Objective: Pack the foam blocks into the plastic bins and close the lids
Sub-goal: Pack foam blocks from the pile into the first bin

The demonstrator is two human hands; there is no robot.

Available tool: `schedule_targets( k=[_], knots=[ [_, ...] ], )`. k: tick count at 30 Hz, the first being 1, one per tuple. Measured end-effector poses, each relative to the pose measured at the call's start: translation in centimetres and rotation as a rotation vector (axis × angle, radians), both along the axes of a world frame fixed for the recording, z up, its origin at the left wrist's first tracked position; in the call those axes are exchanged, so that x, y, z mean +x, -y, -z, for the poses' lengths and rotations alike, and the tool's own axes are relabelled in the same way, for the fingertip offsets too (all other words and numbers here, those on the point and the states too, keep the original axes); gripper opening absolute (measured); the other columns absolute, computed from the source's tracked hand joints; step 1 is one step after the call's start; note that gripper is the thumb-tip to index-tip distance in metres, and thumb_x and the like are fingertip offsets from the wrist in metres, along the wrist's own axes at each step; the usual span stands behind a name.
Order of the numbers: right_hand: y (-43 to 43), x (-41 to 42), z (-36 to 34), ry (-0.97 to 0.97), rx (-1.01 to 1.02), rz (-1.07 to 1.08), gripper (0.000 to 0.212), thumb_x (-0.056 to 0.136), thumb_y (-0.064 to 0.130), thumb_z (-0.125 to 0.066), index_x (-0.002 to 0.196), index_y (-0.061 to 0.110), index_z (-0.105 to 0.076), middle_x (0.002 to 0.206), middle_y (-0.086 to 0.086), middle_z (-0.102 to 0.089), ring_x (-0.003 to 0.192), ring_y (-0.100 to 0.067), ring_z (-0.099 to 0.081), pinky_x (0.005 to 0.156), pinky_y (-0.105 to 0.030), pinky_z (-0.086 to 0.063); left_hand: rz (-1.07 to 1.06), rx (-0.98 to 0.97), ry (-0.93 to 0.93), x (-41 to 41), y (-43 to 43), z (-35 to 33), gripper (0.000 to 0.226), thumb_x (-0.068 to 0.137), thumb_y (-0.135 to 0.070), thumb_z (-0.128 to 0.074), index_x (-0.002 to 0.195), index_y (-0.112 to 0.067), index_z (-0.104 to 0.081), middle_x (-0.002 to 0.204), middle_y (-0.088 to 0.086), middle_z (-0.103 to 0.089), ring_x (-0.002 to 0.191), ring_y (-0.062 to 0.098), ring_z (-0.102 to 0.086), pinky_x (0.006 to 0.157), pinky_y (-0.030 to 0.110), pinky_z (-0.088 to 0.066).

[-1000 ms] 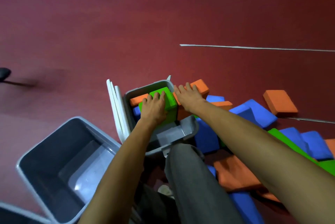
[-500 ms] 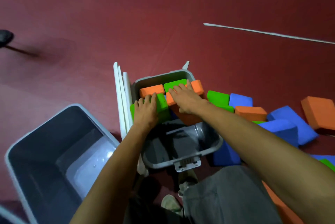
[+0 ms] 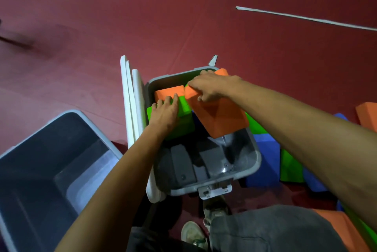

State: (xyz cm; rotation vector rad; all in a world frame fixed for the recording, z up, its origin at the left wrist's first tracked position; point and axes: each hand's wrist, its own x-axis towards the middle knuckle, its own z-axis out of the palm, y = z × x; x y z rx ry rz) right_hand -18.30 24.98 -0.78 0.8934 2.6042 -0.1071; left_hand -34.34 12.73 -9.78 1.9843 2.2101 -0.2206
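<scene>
Gripping orange block (image 3: 218,115), right hand (image 3: 212,85) hides its edge.

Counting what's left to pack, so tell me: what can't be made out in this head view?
1. Head view: anything beneath the green block and large orange block in the middle bin, covered by those blocks, the left hand and the right hand.
2. Loose blocks on the floor at right: mostly behind the right forearm, some cut by the frame edge.
3. Left bin: near end cut off by the frame's bottom edge.
</scene>
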Motion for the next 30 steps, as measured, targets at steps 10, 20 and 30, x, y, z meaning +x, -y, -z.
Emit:
schedule_targets(
  k=[10,20,30],
  knots=[
    [1.2,-0.3,1.0,-0.126,-0.011,-0.089,0.074,0.085,0.021,-0.068,0.151,0.014,-0.033,0.142,-0.01,-0.044,0.131,-0.035,-0.038,0.116,-0.052,-0.023,-0.076,-0.005,0.09,-1.2,0.4,-1.0,0.089,0.089,-0.037,-0.067,0.157,-0.016,-0.013,0.149,0.017,-0.036,0.13,0.045,-0.041,0.105,0.054,-0.038],
    [1.2,2.8,3.5,-0.121,0.064,-0.028,0.086,0.085,0.023,-0.072,0.156,0.015,-0.023,0.146,-0.012,-0.04,0.132,-0.033,-0.04,0.113,-0.049,-0.031,0.038,0.09,-0.049,0.7,0.3,-0.9,0.088,0.086,-0.042,-0.067,0.156,-0.018,-0.019,0.145,0.014,-0.042,0.124,0.042,-0.044,0.1,0.053,-0.038],
    [-0.4,4.8,7.5,-0.095,0.073,0.073,0.086,0.081,0.021,-0.075,0.152,0.018,-0.028,0.144,-0.008,-0.041,0.132,-0.031,-0.042,0.104,-0.054,-0.038,0.182,0.174,-0.078,2.0,-1.6,1.3,0.086,0.08,-0.042,-0.072,0.152,-0.016,-0.032,0.137,0.013,-0.049,0.116,0.039,-0.047,0.094,0.05,-0.04]
  ],
)
